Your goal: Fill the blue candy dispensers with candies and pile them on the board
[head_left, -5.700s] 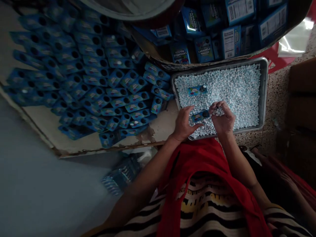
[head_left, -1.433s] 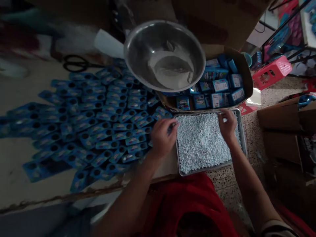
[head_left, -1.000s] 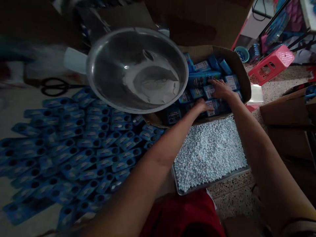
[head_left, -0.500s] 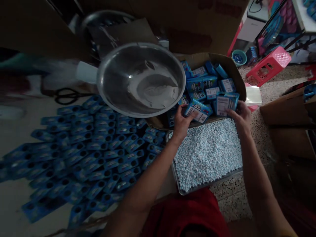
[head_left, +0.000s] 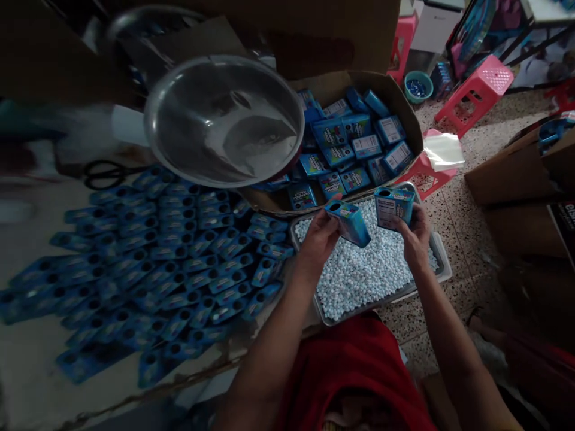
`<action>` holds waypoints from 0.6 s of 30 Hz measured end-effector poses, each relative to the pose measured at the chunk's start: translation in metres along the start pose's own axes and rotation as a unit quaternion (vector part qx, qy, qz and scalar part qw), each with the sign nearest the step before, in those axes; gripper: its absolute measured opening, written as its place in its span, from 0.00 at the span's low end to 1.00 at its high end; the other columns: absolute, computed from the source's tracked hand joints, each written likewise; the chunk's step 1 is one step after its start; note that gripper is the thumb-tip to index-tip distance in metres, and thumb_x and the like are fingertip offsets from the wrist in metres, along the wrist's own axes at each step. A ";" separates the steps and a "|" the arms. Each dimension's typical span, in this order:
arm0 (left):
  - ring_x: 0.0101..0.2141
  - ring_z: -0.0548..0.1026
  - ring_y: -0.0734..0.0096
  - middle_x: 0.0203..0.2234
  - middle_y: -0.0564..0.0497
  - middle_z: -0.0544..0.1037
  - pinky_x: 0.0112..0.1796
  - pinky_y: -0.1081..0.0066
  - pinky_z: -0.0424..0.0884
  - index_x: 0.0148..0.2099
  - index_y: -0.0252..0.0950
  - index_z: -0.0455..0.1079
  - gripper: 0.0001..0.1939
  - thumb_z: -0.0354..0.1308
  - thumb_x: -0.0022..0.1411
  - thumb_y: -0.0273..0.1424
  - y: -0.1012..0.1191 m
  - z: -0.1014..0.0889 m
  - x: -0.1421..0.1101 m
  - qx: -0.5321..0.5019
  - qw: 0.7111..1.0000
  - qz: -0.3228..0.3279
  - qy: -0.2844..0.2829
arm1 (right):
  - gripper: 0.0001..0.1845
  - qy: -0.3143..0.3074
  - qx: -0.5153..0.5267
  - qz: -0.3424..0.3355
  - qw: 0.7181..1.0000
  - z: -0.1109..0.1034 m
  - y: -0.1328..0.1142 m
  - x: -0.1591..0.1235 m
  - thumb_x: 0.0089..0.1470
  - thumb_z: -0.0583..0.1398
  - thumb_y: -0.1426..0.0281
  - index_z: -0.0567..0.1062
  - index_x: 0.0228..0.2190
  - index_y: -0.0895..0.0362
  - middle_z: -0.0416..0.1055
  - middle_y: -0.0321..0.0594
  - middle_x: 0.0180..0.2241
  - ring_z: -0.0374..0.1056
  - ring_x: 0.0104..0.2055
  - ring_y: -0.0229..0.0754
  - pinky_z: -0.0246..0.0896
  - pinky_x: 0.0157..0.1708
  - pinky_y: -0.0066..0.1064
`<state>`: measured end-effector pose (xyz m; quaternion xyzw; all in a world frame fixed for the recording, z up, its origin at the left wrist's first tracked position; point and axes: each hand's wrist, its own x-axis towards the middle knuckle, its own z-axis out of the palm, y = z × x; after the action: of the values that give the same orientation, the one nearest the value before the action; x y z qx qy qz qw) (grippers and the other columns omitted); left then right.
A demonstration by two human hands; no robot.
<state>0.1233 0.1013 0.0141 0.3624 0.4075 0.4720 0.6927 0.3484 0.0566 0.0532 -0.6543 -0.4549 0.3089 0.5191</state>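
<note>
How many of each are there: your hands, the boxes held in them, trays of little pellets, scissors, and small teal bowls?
Hands: 2, left hand and right hand
Boxes held: 2, left box and right box
Pellet tray: 1
Scissors: 1
Teal bowl: 1
Total: 7

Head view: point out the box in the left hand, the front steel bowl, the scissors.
Left box (head_left: 354,226): head view, its side.
Front bowl (head_left: 177,126): head view, inner wall.
Scissors (head_left: 122,172): head view, where handles meet.
</note>
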 end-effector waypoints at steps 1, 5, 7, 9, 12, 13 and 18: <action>0.48 0.84 0.58 0.51 0.45 0.85 0.50 0.59 0.81 0.58 0.45 0.79 0.34 0.69 0.59 0.60 -0.007 0.005 -0.002 -0.010 1.000 -0.001 0.009 | 0.19 0.029 0.006 0.008 1.000 0.006 -0.001 -0.009 0.58 0.66 0.58 0.71 0.49 0.46 0.75 0.37 0.44 0.74 0.45 0.46 0.75 0.51 0.43; 0.57 0.81 0.54 0.56 0.42 0.83 0.56 0.56 0.78 0.61 0.42 0.76 0.38 0.61 0.64 0.65 -0.033 0.029 -0.010 -0.029 0.999 -0.002 0.025 | 0.21 0.042 -0.070 0.020 0.996 0.031 -0.005 -0.039 0.58 0.66 0.55 0.72 0.50 0.46 0.75 0.40 0.45 0.72 0.49 0.50 0.73 0.54 0.46; 0.60 0.79 0.54 0.58 0.42 0.81 0.58 0.56 0.77 0.62 0.41 0.75 0.38 0.58 0.66 0.65 -0.041 0.037 -0.016 -0.055 0.997 -0.008 0.049 | 0.22 0.024 -0.073 0.042 0.996 0.042 -0.003 -0.049 0.62 0.62 0.53 0.71 0.53 0.47 0.74 0.41 0.47 0.72 0.50 0.51 0.72 0.54 0.47; 0.62 0.78 0.53 0.59 0.42 0.81 0.60 0.57 0.75 0.62 0.40 0.75 0.38 0.58 0.66 0.65 -0.044 0.038 -0.023 -0.090 0.993 -0.019 0.073 | 0.23 0.003 -0.052 0.066 0.996 0.049 0.001 -0.057 0.64 0.60 0.51 0.71 0.55 0.48 0.74 0.41 0.48 0.71 0.50 0.50 0.70 0.55 0.46; 0.62 0.77 0.53 0.59 0.44 0.80 0.62 0.60 0.73 0.66 0.42 0.72 0.41 0.70 0.59 0.59 -0.043 0.028 -0.033 -0.097 0.993 -0.029 0.056 | 0.25 -0.038 -0.015 0.103 0.994 0.053 0.011 -0.066 0.67 0.57 0.48 0.72 0.55 0.50 0.75 0.42 0.47 0.71 0.48 0.47 0.69 0.53 0.42; 0.60 0.78 0.53 0.58 0.45 0.81 0.61 0.61 0.73 0.68 0.43 0.71 0.44 0.74 0.56 0.57 -0.041 0.024 -0.035 -0.085 0.995 -0.035 0.044 | 0.25 -0.053 -0.003 0.117 0.992 0.052 0.014 -0.069 0.68 0.56 0.47 0.73 0.54 0.51 0.76 0.42 0.46 0.71 0.47 0.47 0.69 0.51 0.42; 0.52 0.82 0.54 0.50 0.45 0.84 0.54 0.62 0.77 0.69 0.41 0.70 0.53 0.78 0.47 0.58 -0.032 0.003 -0.042 -0.040 0.997 -0.059 0.042 | 0.34 -0.161 0.060 0.125 0.977 0.050 0.025 -0.089 0.65 0.58 0.42 0.69 0.62 0.50 0.74 0.47 0.58 0.72 0.56 0.51 0.70 0.59 0.48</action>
<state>0.1284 0.0515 -0.0037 0.2899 0.4375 0.4608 0.7157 0.2767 -0.0064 0.0097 -0.6158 -0.4275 0.4992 0.4346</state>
